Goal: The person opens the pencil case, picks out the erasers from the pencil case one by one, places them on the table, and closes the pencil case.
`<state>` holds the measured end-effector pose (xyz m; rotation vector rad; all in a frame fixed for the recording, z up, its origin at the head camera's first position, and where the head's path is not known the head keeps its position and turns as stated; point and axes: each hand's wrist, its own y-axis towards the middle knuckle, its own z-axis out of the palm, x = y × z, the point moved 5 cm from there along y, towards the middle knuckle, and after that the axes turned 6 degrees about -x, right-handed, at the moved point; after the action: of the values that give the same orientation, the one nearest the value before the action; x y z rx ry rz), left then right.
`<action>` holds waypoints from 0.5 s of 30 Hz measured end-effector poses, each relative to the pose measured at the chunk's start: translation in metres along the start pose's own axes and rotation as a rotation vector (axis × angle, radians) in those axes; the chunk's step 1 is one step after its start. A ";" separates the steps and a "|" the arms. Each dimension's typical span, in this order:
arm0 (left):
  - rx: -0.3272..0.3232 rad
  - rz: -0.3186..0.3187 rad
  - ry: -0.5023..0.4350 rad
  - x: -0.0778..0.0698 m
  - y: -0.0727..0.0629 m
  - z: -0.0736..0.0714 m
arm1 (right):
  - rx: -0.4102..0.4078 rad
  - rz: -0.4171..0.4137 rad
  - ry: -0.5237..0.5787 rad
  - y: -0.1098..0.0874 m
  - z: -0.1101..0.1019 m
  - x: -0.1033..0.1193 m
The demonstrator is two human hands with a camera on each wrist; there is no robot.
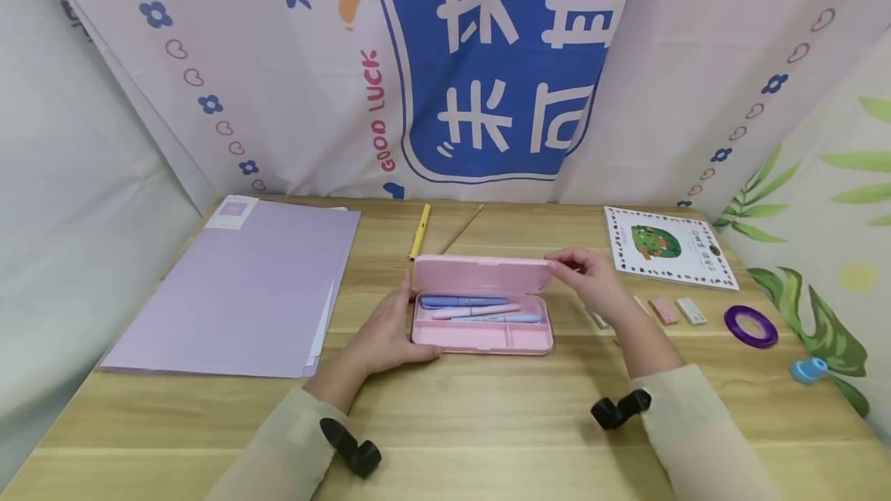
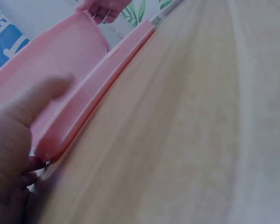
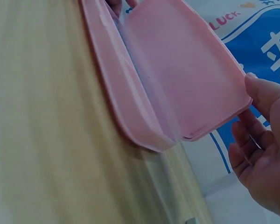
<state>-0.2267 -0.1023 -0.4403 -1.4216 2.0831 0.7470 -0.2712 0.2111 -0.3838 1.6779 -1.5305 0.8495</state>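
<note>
A pink pencil case [image 1: 459,337] lies on the table with its hinged lid [image 1: 480,275] raised. In its back compartment are a blue pen [image 1: 465,301], a pink pen [image 1: 476,311] and a light blue pen [image 1: 511,318]. My left hand [image 1: 386,331] holds the case's left end, thumb along the front corner and fingers at the side. In the left wrist view its thumb looks blurred over the case [image 2: 95,86]. The lid's right corner is pinched between thumb and fingers of my right hand [image 1: 592,282], also seen in the right wrist view [image 3: 266,140].
Purple folders [image 1: 237,292] lie at left. Behind the case are a yellow pen [image 1: 420,230] and a pencil [image 1: 462,229]. A booklet [image 1: 671,247], pink eraser [image 1: 663,311], white eraser [image 1: 691,311], purple tape roll [image 1: 751,326] and small blue object [image 1: 809,369] lie at right.
</note>
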 end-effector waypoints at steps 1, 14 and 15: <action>-0.003 0.007 -0.014 0.000 0.000 -0.001 | 0.010 -0.018 0.010 -0.008 0.000 -0.001; 0.012 -0.036 -0.037 0.002 -0.002 -0.003 | 0.108 -0.082 -0.023 -0.051 0.037 -0.025; 0.024 -0.044 -0.015 0.002 -0.002 -0.002 | 0.121 -0.080 -0.041 -0.051 0.038 -0.027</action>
<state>-0.2256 -0.1051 -0.4404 -1.4399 2.0361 0.7106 -0.2222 0.1959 -0.4304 1.8421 -1.4537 0.8855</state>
